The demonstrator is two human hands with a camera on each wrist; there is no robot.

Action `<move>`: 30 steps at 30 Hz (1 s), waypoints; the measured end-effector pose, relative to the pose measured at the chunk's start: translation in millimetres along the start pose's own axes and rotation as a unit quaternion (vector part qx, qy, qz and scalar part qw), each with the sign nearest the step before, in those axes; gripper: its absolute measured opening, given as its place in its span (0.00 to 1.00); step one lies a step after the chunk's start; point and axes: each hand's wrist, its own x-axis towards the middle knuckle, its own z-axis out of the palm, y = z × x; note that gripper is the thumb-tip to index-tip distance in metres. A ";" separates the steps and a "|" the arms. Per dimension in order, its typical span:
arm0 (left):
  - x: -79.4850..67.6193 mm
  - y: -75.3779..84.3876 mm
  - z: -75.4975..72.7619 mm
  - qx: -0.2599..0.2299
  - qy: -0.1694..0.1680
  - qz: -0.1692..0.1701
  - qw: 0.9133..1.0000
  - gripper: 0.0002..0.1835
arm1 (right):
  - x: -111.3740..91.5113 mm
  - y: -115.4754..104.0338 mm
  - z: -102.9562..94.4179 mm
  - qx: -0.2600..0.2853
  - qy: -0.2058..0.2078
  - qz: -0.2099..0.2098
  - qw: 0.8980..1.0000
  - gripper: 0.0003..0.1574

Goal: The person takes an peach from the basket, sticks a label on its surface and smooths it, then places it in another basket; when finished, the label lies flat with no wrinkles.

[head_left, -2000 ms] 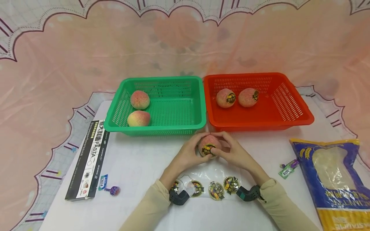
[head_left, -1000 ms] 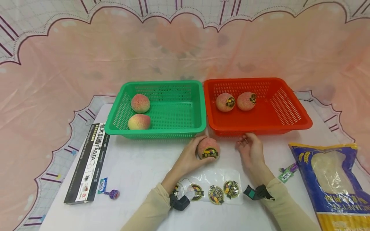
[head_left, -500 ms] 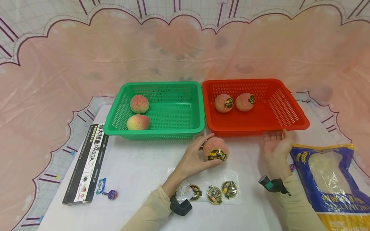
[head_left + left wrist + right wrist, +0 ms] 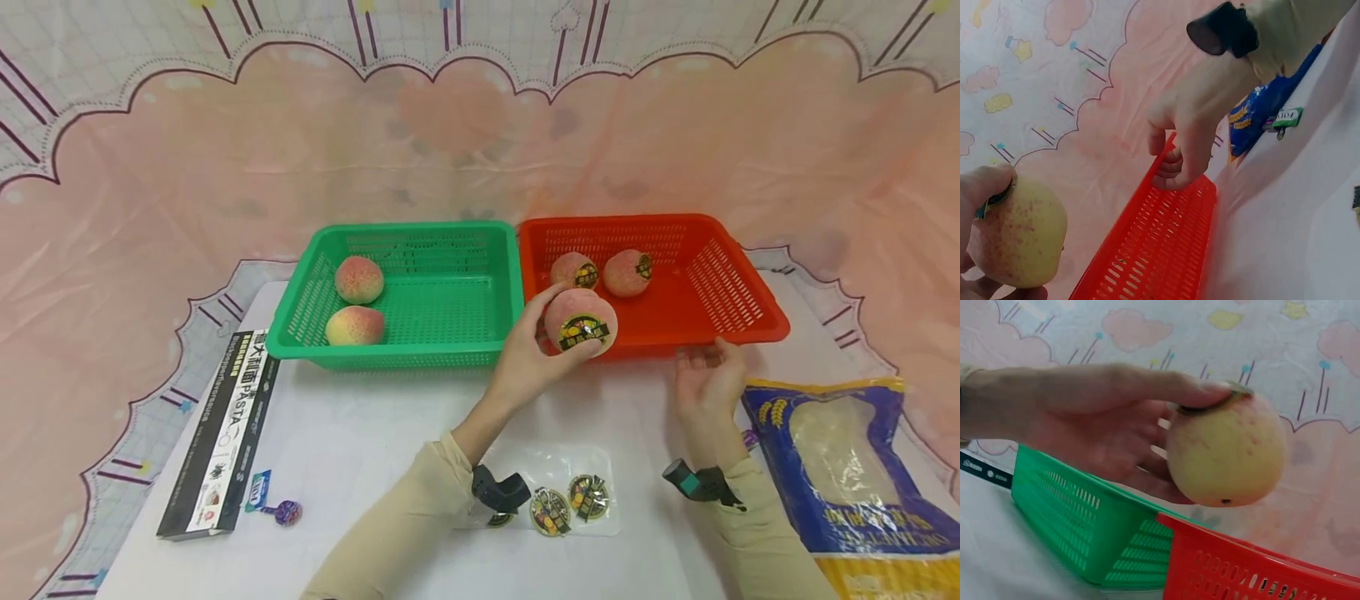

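My left hand [image 4: 525,362] holds a pink-and-yellow peach [image 4: 567,309], thumb on one side and fingers on the other. A round black-and-gold sticker [image 4: 583,332] is on the peach. They are over the front rim of the red basket [image 4: 660,337], in which two stickered peaches [image 4: 627,273] lie. With its fingers curled at the rim, my right hand [image 4: 707,387] grips the red basket's front edge toward the right; the left wrist view shows this hand [image 4: 1182,134] from the side. The right wrist view shows the held peach's [image 4: 1229,456] yellow underside.
A green basket [image 4: 405,354] with two peaches [image 4: 358,280] adjoins the red one. On the white table lie a sticker sheet [image 4: 551,457], a pasta box [image 4: 217,437], a lollipop [image 4: 287,512], a small candy packet [image 4: 257,490] and a blue-and-yellow bag [image 4: 832,467].
Both hands were at the peach; the right hand let go and moved right to the red basket's front edge. The left hand lifted the peach up and rightward over the red rim.
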 end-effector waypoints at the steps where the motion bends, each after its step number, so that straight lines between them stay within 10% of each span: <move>1: 4.5 0.2 1.2 0.000 0.002 -0.006 1.000 0.40 | 0.1 0.3 -0.7 -0.002 0.000 0.000 1.000 0.23; 16: 68.3 -7.5 28.7 0.064 0.048 -0.097 0.992 0.40 | -0.1 3.0 -0.8 -0.014 0.009 0.003 1.000 0.21; 23: 89.3 -16.3 40.5 0.108 0.022 -0.124 0.986 0.37 | 1.5 3.7 -0.9 -0.019 0.011 0.000 1.000 0.22; 30: 101.5 -20.0 48.5 0.134 -0.022 -0.230 0.964 0.42 | -0.6 1.2 0.0 -0.021 -0.005 -0.004 1.000 0.24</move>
